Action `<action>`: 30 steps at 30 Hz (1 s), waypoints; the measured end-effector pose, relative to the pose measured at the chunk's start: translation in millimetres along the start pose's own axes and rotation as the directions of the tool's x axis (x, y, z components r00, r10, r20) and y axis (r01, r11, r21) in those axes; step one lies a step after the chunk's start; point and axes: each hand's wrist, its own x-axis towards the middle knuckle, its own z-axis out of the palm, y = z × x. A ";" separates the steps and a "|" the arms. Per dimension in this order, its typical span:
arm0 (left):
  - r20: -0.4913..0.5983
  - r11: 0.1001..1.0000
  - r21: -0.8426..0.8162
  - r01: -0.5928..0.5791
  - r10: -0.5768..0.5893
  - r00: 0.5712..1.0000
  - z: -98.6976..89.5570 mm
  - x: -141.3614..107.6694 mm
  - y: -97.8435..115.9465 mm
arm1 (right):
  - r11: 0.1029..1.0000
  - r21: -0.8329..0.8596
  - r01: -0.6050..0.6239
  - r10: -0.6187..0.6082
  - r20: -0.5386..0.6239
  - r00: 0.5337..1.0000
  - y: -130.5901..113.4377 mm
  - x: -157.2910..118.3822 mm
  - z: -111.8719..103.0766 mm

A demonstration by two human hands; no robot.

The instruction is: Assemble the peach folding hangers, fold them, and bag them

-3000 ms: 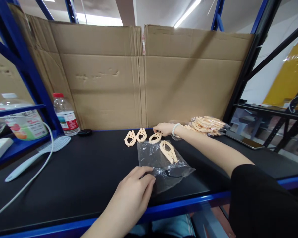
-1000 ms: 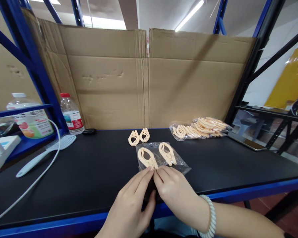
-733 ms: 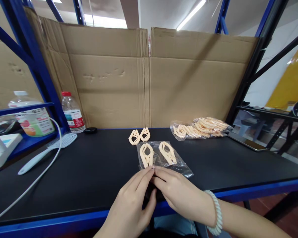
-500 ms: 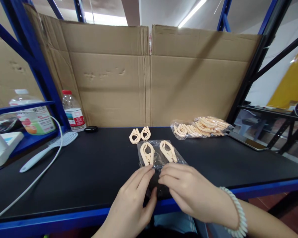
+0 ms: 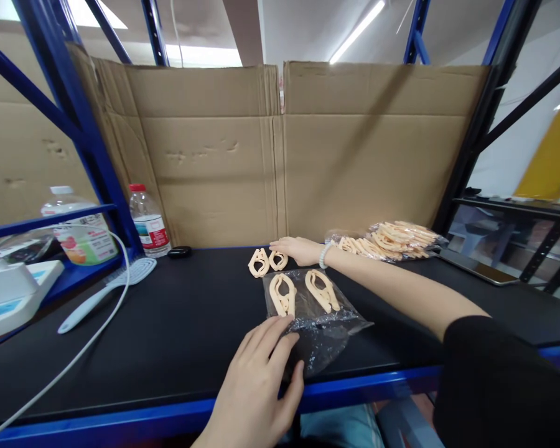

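Note:
A clear plastic bag (image 5: 329, 354) lies on the black table with two cream folded plastic hangers inside, a left one (image 5: 282, 295) and a right one (image 5: 322, 290). My left hand (image 5: 261, 373) rests at the bag's lower left, fingers stretched and thumb apart, fingertips touching near the left hanger's lower end. Beyond the bag are two loose folded hangers, one on the left (image 5: 259, 263) and one on the right (image 5: 279, 260). My right hand (image 5: 298, 250), with a pale beaded bracelet, reaches out flat to the right loose hanger, its fingers extended over that hanger's top.
Bagged hangers (image 5: 392, 241) are heaped at the back right beside a phone-like flat slab (image 5: 480, 267). On the left are a hairbrush (image 5: 107, 292), a white cable (image 5: 96, 339), a red-capped bottle (image 5: 149, 224) and a small black object (image 5: 180, 251). Cardboard (image 5: 214, 155) walls the back.
My right hand has left the bag and moved forward to the loose hangers. My left hand stays at the bag, whose near end now lies spread out. The view has shifted slightly.

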 end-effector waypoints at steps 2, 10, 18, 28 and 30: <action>0.005 1.000 -0.002 -0.005 0.005 1.000 -1.1 0.3 0.5 | 0.999 -0.014 -0.040 0.041 0.092 0.995 10.1 10.8 7.0; 0.008 1.000 -0.019 -0.015 0.015 1.000 -1.5 1.9 0.6 | 0.990 0.007 -0.137 0.134 0.168 0.977 27.3 -5.8 4.4; -0.001 1.000 -0.019 -0.013 0.013 1.000 -2.0 1.6 0.4 | 0.975 0.132 -0.178 0.160 0.139 0.977 34.0 -19.9 5.9; 0.000 1.000 -0.021 -0.012 0.012 1.000 -0.1 1.9 -0.8 | 0.943 0.291 -0.162 0.203 -0.115 0.972 27.2 -73.9 -0.6; 0.012 1.000 -0.016 0.000 0.001 1.000 0.1 0.9 -0.9 | 0.949 0.283 -0.142 0.221 -0.270 0.937 21.6 -84.5 -6.2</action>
